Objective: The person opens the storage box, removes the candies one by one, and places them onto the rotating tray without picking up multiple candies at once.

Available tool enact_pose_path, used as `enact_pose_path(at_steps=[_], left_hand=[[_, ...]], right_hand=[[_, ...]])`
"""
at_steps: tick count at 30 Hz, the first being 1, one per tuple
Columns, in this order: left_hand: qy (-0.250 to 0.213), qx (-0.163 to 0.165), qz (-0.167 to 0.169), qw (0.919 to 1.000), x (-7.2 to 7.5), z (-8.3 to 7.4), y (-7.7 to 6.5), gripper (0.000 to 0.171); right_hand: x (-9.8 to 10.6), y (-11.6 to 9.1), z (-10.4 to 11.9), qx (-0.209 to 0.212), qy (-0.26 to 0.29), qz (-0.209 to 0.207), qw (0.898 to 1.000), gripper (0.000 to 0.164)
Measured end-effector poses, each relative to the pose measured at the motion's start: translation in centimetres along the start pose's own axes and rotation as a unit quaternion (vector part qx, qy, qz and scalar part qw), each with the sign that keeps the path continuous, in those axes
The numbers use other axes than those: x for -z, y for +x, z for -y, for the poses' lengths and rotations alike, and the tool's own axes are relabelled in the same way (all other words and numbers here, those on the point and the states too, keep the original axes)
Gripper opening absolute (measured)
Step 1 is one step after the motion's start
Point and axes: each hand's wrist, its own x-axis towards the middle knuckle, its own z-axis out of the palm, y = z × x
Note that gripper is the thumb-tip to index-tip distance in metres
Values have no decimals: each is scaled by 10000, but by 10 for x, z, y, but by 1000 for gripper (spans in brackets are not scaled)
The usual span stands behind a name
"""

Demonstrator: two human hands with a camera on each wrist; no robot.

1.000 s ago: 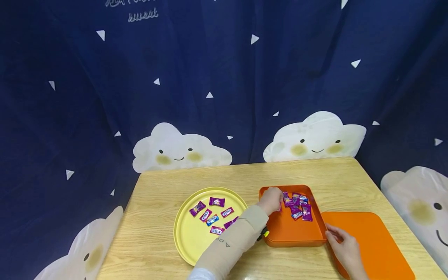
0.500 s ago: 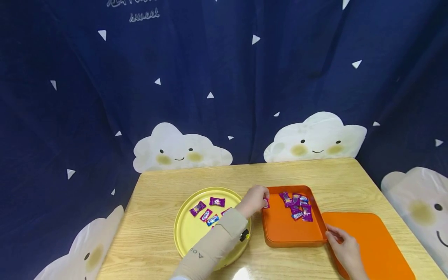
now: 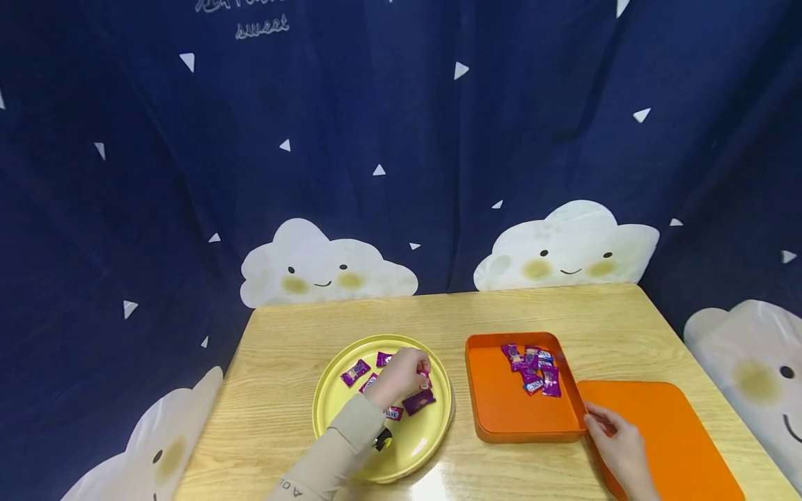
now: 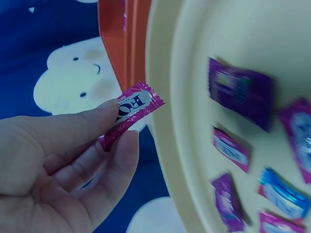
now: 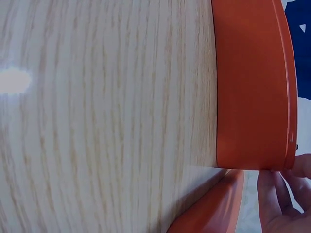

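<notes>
My left hand is over the right half of a round yellow tray. Between thumb and fingers it pinches a pink wrapped candy, plain in the left wrist view. Several candies lie below on the tray, among them purple candies and a blue candy; the forearm covers part of them in the head view. At the near right corner of a square orange box, my right hand holds the wall with thumb and bent fingertips. Inside the box several wrapped candies lie in a cluster.
An orange lid lies flat on the wooden table, right of the box and partly under the right hand. Behind the table hangs a dark blue curtain with white clouds.
From inside the box, my left hand has moved left to above the yellow tray, bringing the pink candy along. The right hand and the box stay put.
</notes>
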Motion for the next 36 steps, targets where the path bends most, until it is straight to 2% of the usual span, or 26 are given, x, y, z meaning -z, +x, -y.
enact_pose_path(at_steps=[4, 9, 16, 24, 32, 36], left_hand=[[-295, 209, 36, 9993, 5, 13, -17, 13], [-424, 434, 59, 9981, 6, 26, -34, 16], [-413, 410, 290, 9979, -1, 37, -51, 17], [-124, 354, 456, 9983, -7, 40, -63, 19], [-149, 356, 637, 9972, -16, 38, -67, 22], [16, 337, 693, 9970, -22, 38, -69, 23]], right_hand=[[0, 0, 1, -15, 7, -22, 10000, 30], [1, 1, 2, -110, -68, 43, 9999, 32], [0, 0, 2, -172, -56, 90, 9998, 31], [2, 1, 2, -147, -68, 150, 9998, 33], [1, 0, 1, -120, -78, 148, 9998, 33], [1, 0, 1, -99, -95, 113, 9998, 32]])
